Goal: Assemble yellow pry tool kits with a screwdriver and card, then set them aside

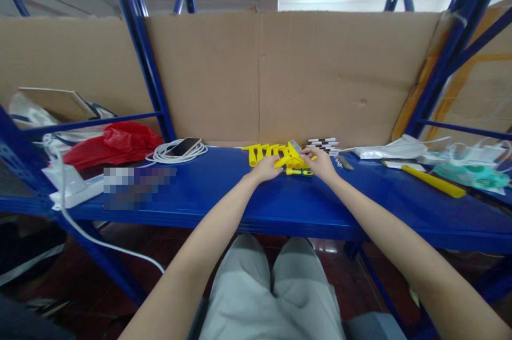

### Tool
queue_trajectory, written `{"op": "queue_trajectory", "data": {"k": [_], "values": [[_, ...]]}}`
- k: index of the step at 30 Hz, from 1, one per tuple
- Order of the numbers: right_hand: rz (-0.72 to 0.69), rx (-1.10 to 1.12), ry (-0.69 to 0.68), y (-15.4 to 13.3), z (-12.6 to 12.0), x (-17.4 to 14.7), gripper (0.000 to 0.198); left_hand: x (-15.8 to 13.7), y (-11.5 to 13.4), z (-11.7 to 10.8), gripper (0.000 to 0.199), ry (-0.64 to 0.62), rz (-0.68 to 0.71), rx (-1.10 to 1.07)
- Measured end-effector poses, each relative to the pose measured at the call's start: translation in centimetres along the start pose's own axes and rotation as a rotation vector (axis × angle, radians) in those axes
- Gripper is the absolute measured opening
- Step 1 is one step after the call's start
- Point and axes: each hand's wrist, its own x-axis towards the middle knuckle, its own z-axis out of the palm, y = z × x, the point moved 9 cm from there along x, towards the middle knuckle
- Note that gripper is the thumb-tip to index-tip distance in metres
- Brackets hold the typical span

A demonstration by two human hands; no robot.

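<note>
My left hand [265, 169] is closed around the yellow handle of a scraper-like tool [282, 161], which has a flat grey part [295, 147] at its upper end. Close to that grey part, my right hand [320, 166] has its fingers pinched together, and what they grip is partly hidden. A row of yellow tools [258, 154] lies just beyond my left hand. Between my hands, on the near side, rests a yellow and green piece [299, 172]. Behind my right hand is a stack of black and white pieces [322, 143].
The blue shelf table [224, 190] carries a phone [184, 147] on a coiled white cable [160, 156] and a red bag [120, 142] at left. A yellow bar-like tool [434, 181] and white packets [394, 148] lie at right. A cardboard panel [312, 73] stands behind.
</note>
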Motion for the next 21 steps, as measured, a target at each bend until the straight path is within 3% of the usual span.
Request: {"op": "queue_trajectory", "data": {"k": [6, 12, 21], "values": [[0.303, 0.318, -0.193, 1.6, 1.3, -0.8, 0.011, -0.4, 0.5, -0.3, 0.037, 0.015, 0.033, 0.044], [0.352, 0.444, -0.253, 1.8, 1.4, -1.1, 0.019, -1.0, 1.1, -0.5, 0.039, 0.013, 0.044, 0.115], [0.363, 0.49, -0.459, 1.0, 2.7, -2.1, 0.031, -2.1, 3.8, 0.1, 0.063, 0.004, 0.206, 0.269]]}}
